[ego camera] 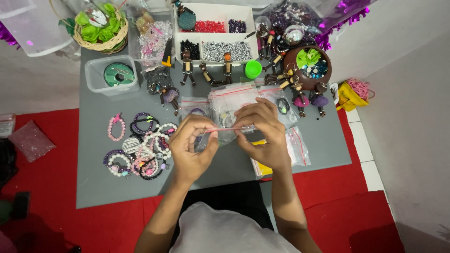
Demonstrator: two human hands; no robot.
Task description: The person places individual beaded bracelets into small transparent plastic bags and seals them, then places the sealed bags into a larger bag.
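Both hands, left [190, 147] and right [262, 133], are pinched on a clear zip bag [225, 130], long axis 9-to-3; bare bench [220, 168] lies at 6 o'clock.

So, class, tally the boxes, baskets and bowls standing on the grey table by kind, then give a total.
White divided tray: 1
Clear plastic tub: 1
Wicker basket: 1
Brown round bowl: 1
Total: 4
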